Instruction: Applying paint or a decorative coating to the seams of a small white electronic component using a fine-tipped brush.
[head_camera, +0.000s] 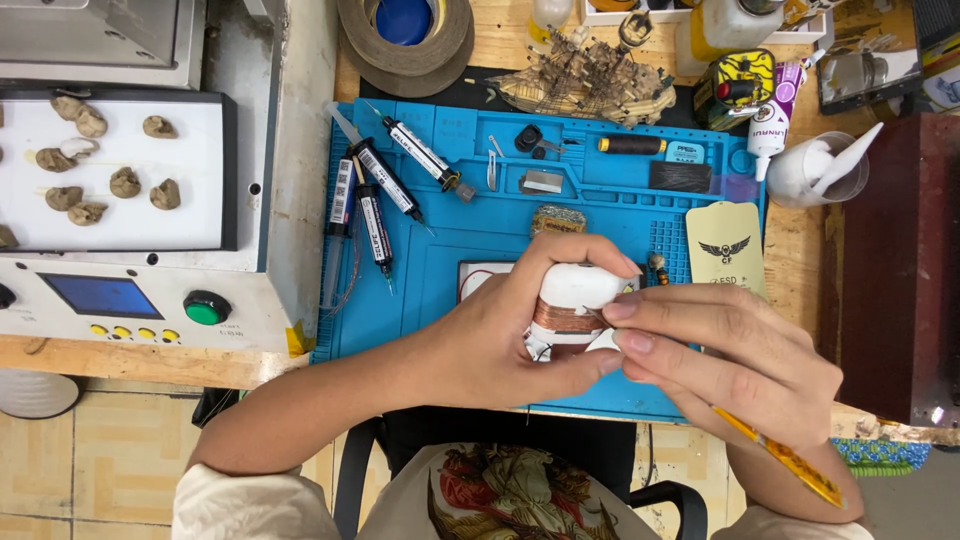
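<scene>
One small white part with a copper-coloured coil band (566, 318) sits clamped in the left hand (505, 335), held above the near edge of the blue work mat (480, 250); the right hand (730, 360) pinches a thin yellow-handled tool (790, 462), its fine tip seemingly touching the coil. Judged from this, work on the coil is under way, not finished: the part is not set down. Four syringe-type dispensers (385, 195) lie untouched on the mat's left side, well apart.
</scene>
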